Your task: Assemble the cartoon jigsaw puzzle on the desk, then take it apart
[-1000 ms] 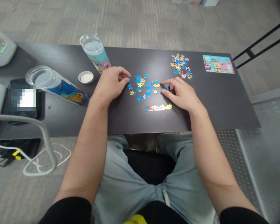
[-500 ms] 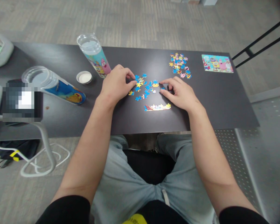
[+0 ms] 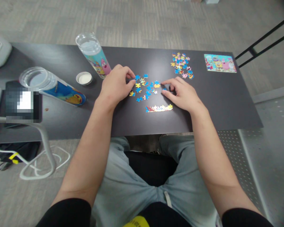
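Observation:
My left hand rests on the table at the left edge of a loose group of blue and yellow jigsaw pieces. Its thumb and index finger are apart, the tips beside a blue piece. Across the group, my right hand lies with thumb and index finger spread around a small blue piece, partly hidden by the fingers. Nearer to me lies a joined strip of puzzle pieces, its knobbed side facing away from me.
Another pile of jigsaw pieces lies farther back, left of a colourful picture card. Two clear printed tubes, one upright and one nearer, flank a small white-filled lid. A grey bent tube crosses the table's front left edge.
My left hand has shifted slightly left, and the pieces near its fingertips are spread a little more apart. My right hand and the strip stay in place.

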